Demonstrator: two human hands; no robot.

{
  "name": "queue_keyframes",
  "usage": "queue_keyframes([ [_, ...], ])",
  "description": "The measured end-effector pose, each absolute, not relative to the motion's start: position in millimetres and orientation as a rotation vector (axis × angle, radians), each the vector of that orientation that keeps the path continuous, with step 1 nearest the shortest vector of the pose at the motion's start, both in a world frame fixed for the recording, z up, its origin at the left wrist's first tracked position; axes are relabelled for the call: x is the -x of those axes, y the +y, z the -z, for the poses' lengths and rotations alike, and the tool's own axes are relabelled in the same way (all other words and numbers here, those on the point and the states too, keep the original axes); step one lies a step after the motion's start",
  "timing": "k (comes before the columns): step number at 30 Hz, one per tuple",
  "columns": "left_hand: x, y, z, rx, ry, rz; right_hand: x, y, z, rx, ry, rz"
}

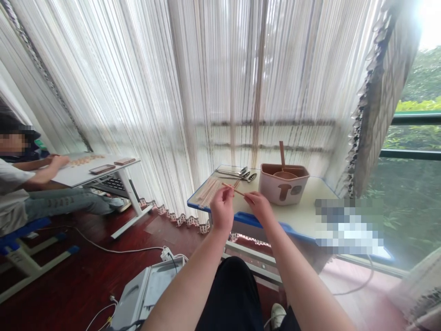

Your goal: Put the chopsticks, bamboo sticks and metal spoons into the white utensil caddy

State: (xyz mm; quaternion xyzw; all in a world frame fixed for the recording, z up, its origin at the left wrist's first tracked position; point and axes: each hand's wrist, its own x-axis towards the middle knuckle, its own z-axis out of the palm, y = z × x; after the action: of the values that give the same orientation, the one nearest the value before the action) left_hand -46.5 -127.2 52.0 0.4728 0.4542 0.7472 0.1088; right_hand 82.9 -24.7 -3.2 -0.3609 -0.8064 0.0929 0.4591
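In the head view, a thin brown stick that looks like a wooden chopstick slants between my hands above the table's front edge. Its left part is pinched in the closed fingers of my left hand. My right hand grips the right end, fingers pressed together. I cannot tell whether it is one stick or two side by side. To the left of my hands lies a spread of slim pale chopsticks. Several metal spoons rest behind my hands.
A white-and-brown bin stands right of my hands, with a brown-handled pan or ladle in it. The blue-edged table carries a blurred patch at right. Another person sits at a table on the left. Cables cross the floor.
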Motion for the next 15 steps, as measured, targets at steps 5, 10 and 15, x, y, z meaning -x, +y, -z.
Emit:
queue_keyframes([
  [5, 29, -129, -73, -1.651, 1.372, -2.138, -83, -40, -5, 0.913, -1.921, -0.24],
  [10, 11, -119, -118, -1.931, 1.284, -2.047, -91, -53, -29, 0.827, -1.839, -0.397],
  [15, -9, -98, -162, -1.827, 1.08, -2.036, -135, -47, -87, 0.767, -1.857, -0.476],
])
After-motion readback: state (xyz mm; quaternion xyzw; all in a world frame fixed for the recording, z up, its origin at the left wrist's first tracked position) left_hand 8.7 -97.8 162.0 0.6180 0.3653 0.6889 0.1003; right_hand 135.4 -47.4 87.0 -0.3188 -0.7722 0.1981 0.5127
